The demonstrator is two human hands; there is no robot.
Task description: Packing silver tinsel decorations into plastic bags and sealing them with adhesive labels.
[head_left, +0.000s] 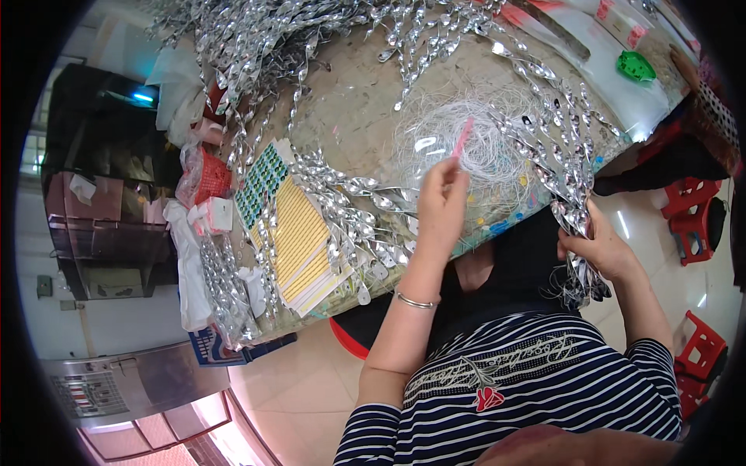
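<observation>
My left hand [444, 193] is raised over the table's front edge, its fingers pinching a thin pink strip [464, 138]. Beneath and beyond the strip spreads a tangled heap of fine white thread [501, 147]. At the right, my right hand [603, 242] is closed around a bundle of silver twisted foil strands [573, 198]. Its upper ends fan out over the table, while the lower ends hang below my fist. To the left of my left hand lie more silver strands [350, 190], partly over sheets with yellow rows [291, 233] and a sheet of green dots [264, 182].
A large pile of silver strands [272, 39] covers the table's far left. A green dish [636, 67] stands at the far right, near another person's dark clothing [660, 167]. Red stools [699, 346] are on the floor at right. A blue crate [214, 347] sits below the left corner.
</observation>
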